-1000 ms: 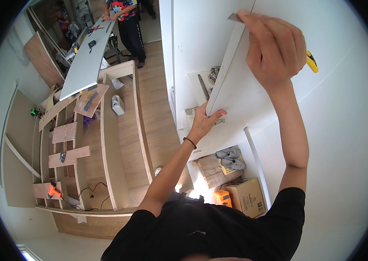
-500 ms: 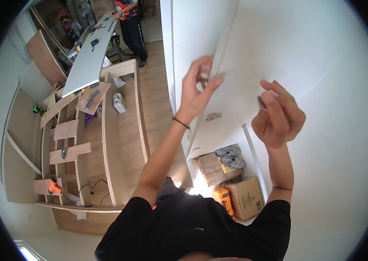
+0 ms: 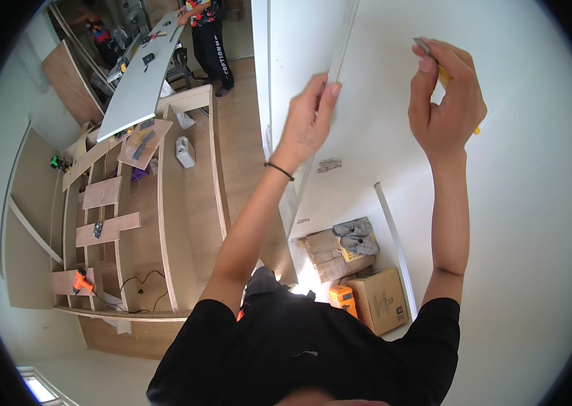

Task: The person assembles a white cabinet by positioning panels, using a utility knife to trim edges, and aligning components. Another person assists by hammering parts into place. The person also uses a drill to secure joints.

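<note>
My left hand (image 3: 309,125) is closed around the vertical edge of a white panel (image 3: 344,51), with the thumb on one face and the fingers round the other side. To its right, my raised right hand (image 3: 449,101) grips a utility knife (image 3: 443,76). The knife has a yellow body, mostly hidden in the palm, and its blade sticks out past my fingertips towards the upper left. The blade is apart from the panel edge. Below my hands, a metal fitting (image 3: 329,166) sits on the white surface.
Low down are a cardboard box (image 3: 382,303), an orange case (image 3: 343,299) and grey shoes (image 3: 355,237). At left lies a wooden frame (image 3: 167,257) with an orange drill (image 3: 81,281) and a white jug (image 3: 185,152). A co-worker (image 3: 206,40) stands by a long grey board (image 3: 138,91).
My left hand has closed on the panel edge, its fingers spread before. My right hand has risen and turned, bringing the knife's blade and yellow body into sight.
</note>
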Tool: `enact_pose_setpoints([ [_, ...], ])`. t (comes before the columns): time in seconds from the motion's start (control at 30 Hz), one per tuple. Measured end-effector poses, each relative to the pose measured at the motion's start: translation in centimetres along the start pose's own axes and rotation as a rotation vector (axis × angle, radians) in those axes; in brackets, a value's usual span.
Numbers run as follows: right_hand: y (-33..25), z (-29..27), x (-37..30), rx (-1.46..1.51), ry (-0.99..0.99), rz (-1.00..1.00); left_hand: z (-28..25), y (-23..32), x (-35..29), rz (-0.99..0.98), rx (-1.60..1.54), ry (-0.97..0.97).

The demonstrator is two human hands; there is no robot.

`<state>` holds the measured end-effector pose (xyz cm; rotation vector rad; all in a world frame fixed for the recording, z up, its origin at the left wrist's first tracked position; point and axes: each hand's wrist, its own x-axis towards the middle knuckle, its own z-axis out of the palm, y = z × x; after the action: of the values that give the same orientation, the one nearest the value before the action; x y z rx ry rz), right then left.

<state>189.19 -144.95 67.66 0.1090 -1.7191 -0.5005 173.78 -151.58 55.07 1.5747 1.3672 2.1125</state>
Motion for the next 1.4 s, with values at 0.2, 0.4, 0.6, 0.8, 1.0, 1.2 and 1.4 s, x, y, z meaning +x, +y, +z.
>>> enact_pose_setpoints([
  [0.2, 2.5, 4.2, 5.2, -0.13, 0.199, -0.245, 1.3, -1.9, -3.4, -0.078, 0.05, 0.028],
  [0.4, 3.6, 6.0, 5.5, -0.214, 0.216, -0.301, 1.5, -2.6, -3.7, -0.156, 0.015, 0.011],
  [0.6, 3.1, 6.3, 6.8, -0.237, 0.303, -0.262, 0.9, -1.4, -3.1, -0.208, 0.02, -0.02],
  [0.8, 2.1, 5.4, 9.0, 1.206, 0.593, 0.452, -0.2, 4.2, 5.7, 0.071, -0.208, -0.005],
  [1.0, 4.5, 1.5, 10.4, -0.118, 0.208, -0.171, 2.3, 7.4, 10.0, 0.585, 0.349, 0.149],
  [1.2, 3.6, 2.6, 10.0, -0.115, 0.171, -0.256, 3.5, 6.9, 8.4, 0.741, 0.388, 0.4],
  [1.4, 4.8, 4.6, 10.5, -0.199, 0.29, -0.311, 2.5, 4.3, 4.8, 0.625, 0.483, 0.341],
])
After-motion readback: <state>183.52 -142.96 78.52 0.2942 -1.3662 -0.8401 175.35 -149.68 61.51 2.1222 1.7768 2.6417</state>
